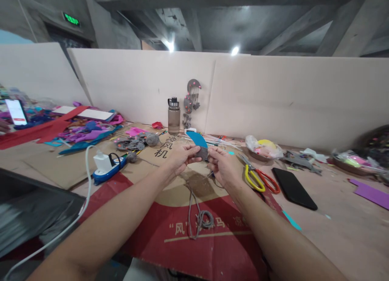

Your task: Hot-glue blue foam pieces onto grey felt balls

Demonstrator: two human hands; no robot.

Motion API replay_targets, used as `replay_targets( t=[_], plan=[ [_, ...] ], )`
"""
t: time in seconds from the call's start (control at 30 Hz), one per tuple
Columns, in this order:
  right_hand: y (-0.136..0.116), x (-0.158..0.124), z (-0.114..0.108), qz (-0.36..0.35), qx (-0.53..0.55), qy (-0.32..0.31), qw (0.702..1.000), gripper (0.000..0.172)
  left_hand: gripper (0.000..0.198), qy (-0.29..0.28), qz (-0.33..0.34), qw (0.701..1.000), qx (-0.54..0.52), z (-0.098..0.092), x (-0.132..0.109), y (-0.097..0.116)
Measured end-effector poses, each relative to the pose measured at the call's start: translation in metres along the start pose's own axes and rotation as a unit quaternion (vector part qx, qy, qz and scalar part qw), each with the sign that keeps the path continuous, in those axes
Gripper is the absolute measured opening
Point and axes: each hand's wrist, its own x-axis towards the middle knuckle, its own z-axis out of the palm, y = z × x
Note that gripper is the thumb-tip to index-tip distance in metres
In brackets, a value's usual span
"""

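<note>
Blue curved piece (197,139), with a grey piece (202,153) at its lower edge, is being held above the cardboard (146,228). Left hand (184,156) is pinching the grey piece between thumb and fingers, with almost no opening; right hand (219,162) is pinching its right edge similarly. Nearer, a grey cord (206,219) is lying loosely coiled. To the right, scissors (263,180) are lying beside a black phone (294,188). Farther away, a bottle (174,120) is standing upright.

We see a translucent brown, cylindrical water bottle (174,121) with a black lid (174,100) before white partition boards (136,86), a rectangular black smartphone (294,188) on the pinkish tabletop (343,236), a boxy white plastic charger (102,162) in a blue plastic power strip (101,177), and a glowing green sign (71,19) beyond.
</note>
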Motion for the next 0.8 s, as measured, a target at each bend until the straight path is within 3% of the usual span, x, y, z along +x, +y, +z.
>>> replay_targets(
  t=[0.33, 0.57, 0.8],
  plan=[
    [0.003, 0.000, 0.002, 0.001, 0.018, -0.027, 0.999, 0.031, 0.016, 0.009, 0.003, 1.000, -0.019, 0.003, 0.001, -0.003],
    [0.015, 0.002, 0.003, -0.036, -0.040, 0.026, 0.998, 0.025, 0.027, 0.036, 0.038, 0.997, 0.052, 0.009, -0.002, -0.013],
    [0.018, 0.004, 0.000, -0.109, -0.163, 0.067, 0.978, 0.022, 0.026, -0.030, 0.120, 0.987, 0.107, 0.017, -0.004, -0.017]
  ],
)
